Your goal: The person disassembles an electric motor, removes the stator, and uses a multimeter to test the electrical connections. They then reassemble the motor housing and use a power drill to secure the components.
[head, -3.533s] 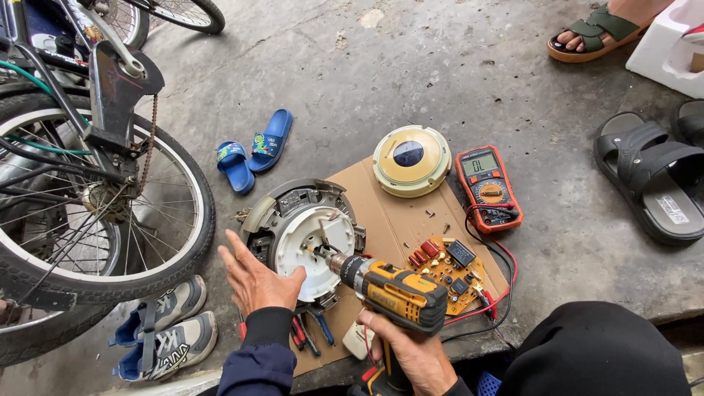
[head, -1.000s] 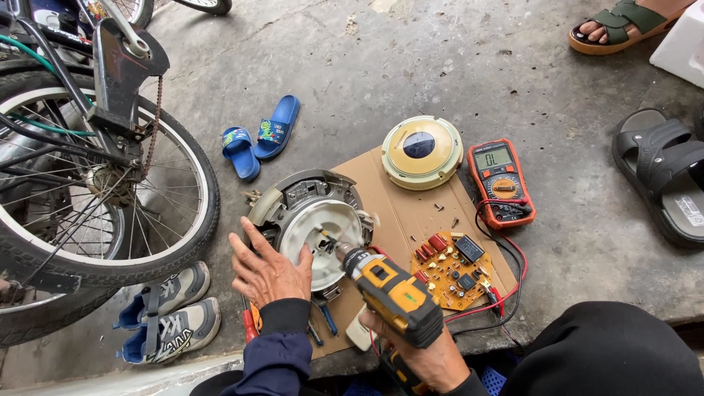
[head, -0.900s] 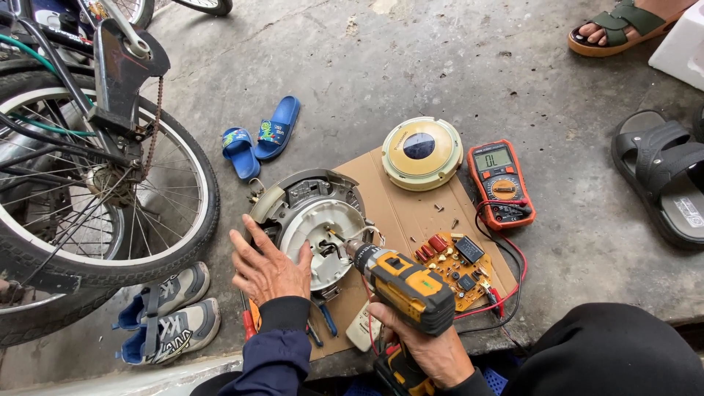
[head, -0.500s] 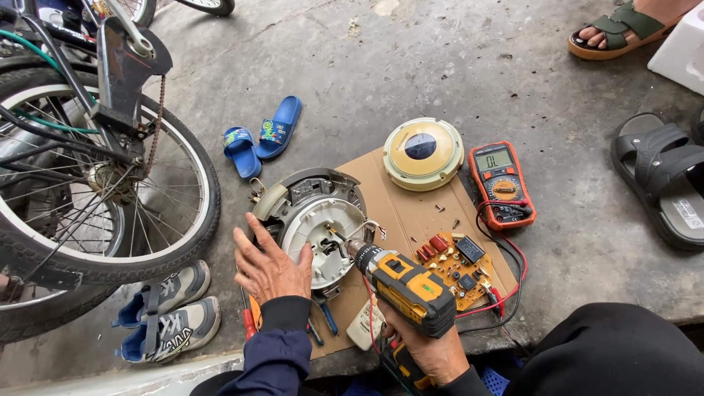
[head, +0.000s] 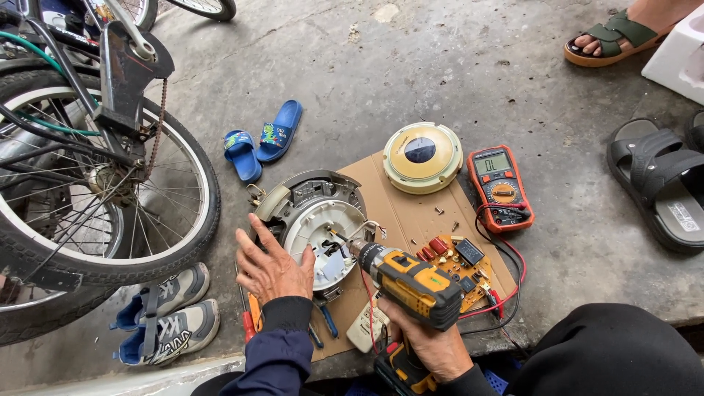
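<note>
Lower centre: drill (head: 411, 282) being gripped by right hand (head: 429, 345); round housing (head: 315, 220) being steadied by flat, open left hand (head: 271, 264); bit may be slipping off if tilted.

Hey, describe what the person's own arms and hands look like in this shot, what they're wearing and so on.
Both hands are bare: no gloves, and no rings or watch that I can make out. The left hand comes out of a long dark navy sleeve with a ribbed cuff at the wrist. The right hand shows only to the wrist at the bottom edge, with dark, nearly black clothing beside it.
</note>
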